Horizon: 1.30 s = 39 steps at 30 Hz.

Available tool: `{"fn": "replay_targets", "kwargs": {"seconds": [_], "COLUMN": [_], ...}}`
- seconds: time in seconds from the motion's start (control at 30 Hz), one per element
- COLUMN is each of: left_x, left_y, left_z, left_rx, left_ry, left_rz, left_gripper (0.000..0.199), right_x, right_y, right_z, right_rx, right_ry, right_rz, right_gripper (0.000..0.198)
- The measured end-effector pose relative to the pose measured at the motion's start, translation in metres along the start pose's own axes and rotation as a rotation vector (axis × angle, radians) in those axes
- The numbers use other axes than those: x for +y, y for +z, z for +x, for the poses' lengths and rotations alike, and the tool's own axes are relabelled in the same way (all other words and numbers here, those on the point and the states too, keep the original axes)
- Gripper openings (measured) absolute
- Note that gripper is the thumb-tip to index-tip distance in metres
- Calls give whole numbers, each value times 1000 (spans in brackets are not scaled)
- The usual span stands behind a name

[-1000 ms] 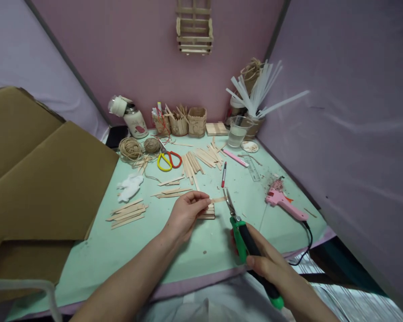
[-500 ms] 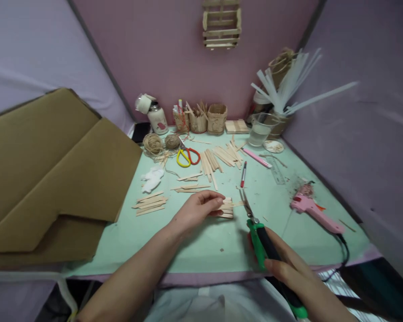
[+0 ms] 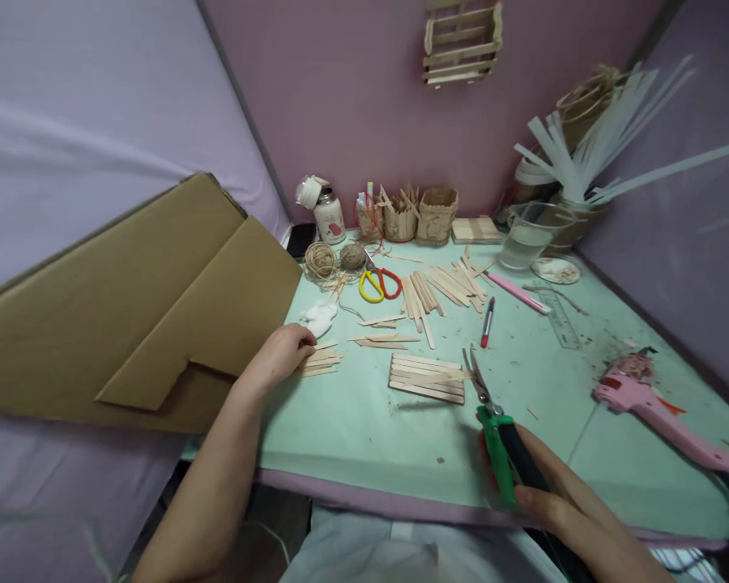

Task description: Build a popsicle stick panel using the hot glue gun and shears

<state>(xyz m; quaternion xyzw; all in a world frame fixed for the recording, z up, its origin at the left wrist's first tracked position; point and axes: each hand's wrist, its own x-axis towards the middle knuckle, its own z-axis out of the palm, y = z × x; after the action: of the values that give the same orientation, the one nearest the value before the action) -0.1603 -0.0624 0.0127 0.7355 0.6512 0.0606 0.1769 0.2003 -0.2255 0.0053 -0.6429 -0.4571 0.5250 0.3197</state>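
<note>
In the head view, the right hand (image 3: 571,504) is wrapped around green-and-black pruning shears (image 3: 496,455), their blades parted just beside a flat craft-stick panel (image 3: 425,389) on the desk (image 3: 364,437). A loose stick (image 3: 438,378) lies across the panel. The left hand (image 3: 282,354) curls its fingers at a stick pile (image 3: 324,360); whether it grips one, I cannot tell.

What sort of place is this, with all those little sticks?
Probably a craft corner: flat pale wooden sticks lie spread over a light green table, along with two balls of brown twine and a pink plastic glue gun.
</note>
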Motion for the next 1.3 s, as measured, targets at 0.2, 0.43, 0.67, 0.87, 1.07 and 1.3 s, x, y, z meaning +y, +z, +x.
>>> {"fn": "replay_targets", "kwargs": {"seconds": [0.2,0.43,0.67,0.87,1.07,1.3], "left_x": [11,99,153,160,148,139], "left_y": [-5,-3,34,42,48,53], "left_z": [-6,-18,-11,-10,13,29], "left_rx": [97,8,-126,-244,-162,-171], "left_ry": [-19,257,529,437,286,219], "left_rz": [-149,-594,-387,-420,-574,-863], "left_gripper": [15,17,19,19,21,25], "right_x": [-6,-9,-12,-7,-8,-17], "right_y": [-3,0,-2,-8,-20,-16], "right_z": [0,4,0,7,12,78], "right_rx": [-14,-121,-96,-153,-127,495], "right_ry": [54,30,87,-4,-101,-178], "right_rz": [90,184,266,242,38,-790], "right_gripper": [67,71,67,67,66,78]}}
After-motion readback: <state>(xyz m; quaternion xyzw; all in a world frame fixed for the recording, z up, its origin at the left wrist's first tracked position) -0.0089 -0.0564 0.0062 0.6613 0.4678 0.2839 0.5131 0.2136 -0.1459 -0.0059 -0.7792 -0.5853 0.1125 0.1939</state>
